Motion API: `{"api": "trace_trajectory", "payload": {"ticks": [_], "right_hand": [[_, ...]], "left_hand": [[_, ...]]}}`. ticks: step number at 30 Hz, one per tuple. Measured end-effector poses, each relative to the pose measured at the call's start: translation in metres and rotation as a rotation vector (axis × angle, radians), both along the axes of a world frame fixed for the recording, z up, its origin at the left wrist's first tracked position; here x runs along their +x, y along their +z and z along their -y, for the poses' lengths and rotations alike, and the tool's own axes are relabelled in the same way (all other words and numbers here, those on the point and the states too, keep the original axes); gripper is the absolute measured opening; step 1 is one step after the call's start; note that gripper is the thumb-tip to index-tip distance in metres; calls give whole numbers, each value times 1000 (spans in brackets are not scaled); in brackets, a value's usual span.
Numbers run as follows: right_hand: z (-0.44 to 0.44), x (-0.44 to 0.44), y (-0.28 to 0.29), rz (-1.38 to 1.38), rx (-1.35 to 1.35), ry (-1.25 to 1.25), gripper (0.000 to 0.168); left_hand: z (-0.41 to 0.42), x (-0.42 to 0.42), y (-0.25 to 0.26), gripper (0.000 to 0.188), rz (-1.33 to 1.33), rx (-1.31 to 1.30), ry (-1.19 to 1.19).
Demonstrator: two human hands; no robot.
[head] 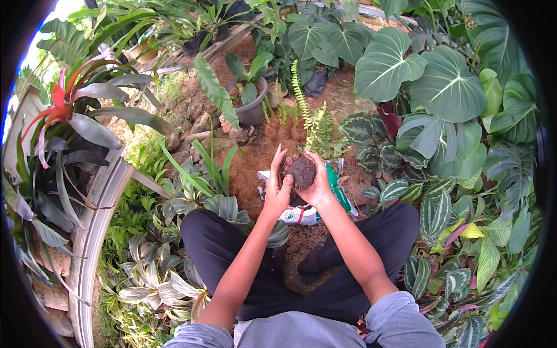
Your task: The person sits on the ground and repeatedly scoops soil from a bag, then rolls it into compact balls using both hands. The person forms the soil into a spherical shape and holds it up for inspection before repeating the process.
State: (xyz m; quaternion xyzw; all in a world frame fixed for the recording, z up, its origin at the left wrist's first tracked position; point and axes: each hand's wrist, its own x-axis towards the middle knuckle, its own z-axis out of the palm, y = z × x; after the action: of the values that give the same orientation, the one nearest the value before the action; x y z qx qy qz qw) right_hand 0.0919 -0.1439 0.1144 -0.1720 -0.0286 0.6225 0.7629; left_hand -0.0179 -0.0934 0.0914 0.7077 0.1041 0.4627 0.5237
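Note:
Between my two hands is a dark, rounded ball of soil (302,172), held above an opened plastic bag (300,216) with white and green print. My right hand (320,185) cups the ball from the right and below. From the left, my left hand (277,189) rests its thumb against the ball, its fingers extended upward. Green fern fronds (307,115) rise just beyond the ball; the hands hide where they join it. Dark soil shows inside the bag, partly covered by my wrists. Brown coconut fibre (243,174) lies spread on the ground behind the bag.
Several fibre-wrapped balls with small ferns (283,129) stand beyond my hands, near a grey pot (254,108) with a leafy plant. Dense foliage (439,87) crowds the right. At left, a bromeliad (65,102) overhangs a curved-looking metal rail (93,226). Stones (200,137) lie left of the fibre.

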Motion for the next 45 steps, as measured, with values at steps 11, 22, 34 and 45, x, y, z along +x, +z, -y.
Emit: {"api": "trace_trajectory", "payload": {"ticks": [11,22,34,45], "right_hand": [[-3,-3,-5,505,-80,-191,22],[-3,-35,-3,909,-73,-404,24],[4,-34,-7,1058,-94,-336,42],[6,-30,9,1159,14,-270,42]], "left_hand": [[6,8,-3,75,107,-122,18],[28,12,3,50,307,-350,135],[32,10,18,59,410,-582,84],[24,7,11,52,540,-830,-36]]}}
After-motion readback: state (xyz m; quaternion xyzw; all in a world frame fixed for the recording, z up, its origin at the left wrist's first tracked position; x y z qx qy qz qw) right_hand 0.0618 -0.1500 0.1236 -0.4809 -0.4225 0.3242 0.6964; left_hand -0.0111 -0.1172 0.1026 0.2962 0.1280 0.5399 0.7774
